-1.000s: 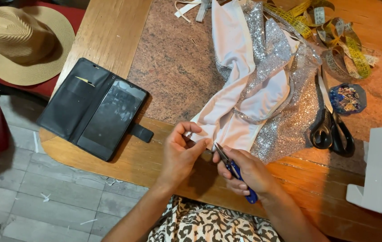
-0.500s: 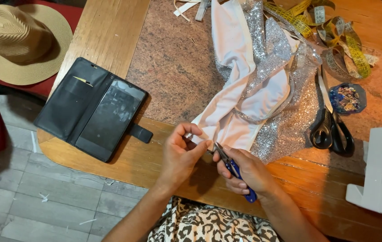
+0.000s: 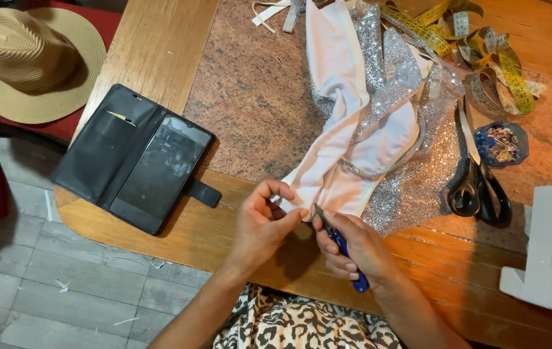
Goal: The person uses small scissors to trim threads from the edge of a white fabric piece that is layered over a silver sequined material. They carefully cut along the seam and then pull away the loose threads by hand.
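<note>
With the left hand pinching the white fabric's lower edge at the table's near rim and the right hand closed around blue snips right beside those fingertips, a slip could nick a finger or cut past the seam.

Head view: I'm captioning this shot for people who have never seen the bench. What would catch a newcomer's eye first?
Probably the glittering silver fabric at centre, with white cloth over it. At its near edge the left hand pinches the cloth while the right hand holds a small blue-handled tool. A straw hat lies top left, black scissors on the right.
</note>
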